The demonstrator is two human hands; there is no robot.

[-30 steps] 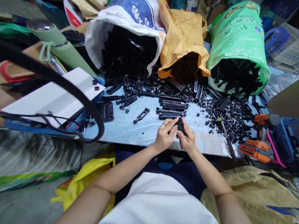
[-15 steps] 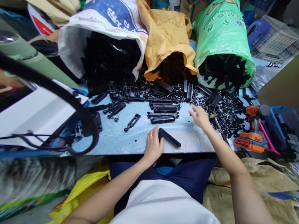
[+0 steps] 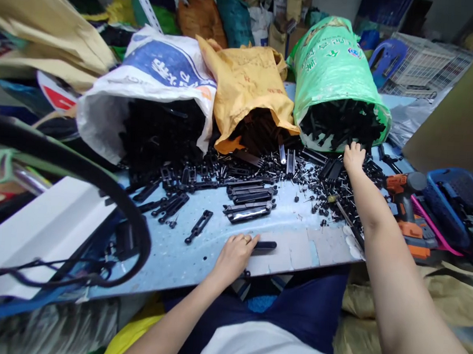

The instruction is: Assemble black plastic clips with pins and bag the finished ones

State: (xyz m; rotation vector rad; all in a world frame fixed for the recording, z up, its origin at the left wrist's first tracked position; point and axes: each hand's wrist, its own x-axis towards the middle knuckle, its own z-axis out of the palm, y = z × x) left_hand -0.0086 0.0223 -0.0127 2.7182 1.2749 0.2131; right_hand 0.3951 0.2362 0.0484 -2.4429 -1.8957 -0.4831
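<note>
My left hand (image 3: 236, 255) rests at the table's front edge, its fingers closed around the left end of a long black plastic bar (image 3: 266, 246). The bar's right end sticks out past my fingertips. Farther off to the right, my right hand (image 3: 354, 157) reaches to the lower lip of the green sack (image 3: 330, 60), over loose black parts. Its fingers are curled downward, and whatever they grip is hidden. Beyond my left hand lie several assembled black bars (image 3: 251, 203) in a stack of rows. A single black link piece (image 3: 199, 227) lies left of them.
A white sack (image 3: 163, 62) and a yellow sack (image 3: 253, 77) gape toward me, full of black parts. Screws (image 3: 306, 175) are scattered before them. At right are a screwdriver (image 3: 343, 211), an orange cordless drill (image 3: 404, 201) and a blue basket (image 3: 449, 209). A black cable (image 3: 139, 209) arches at left.
My right hand has moved away and right, from the screws to the green sack's mouth. My left hand has closed on the black bar, which now lies straighter across. The view has tilted up.
</note>
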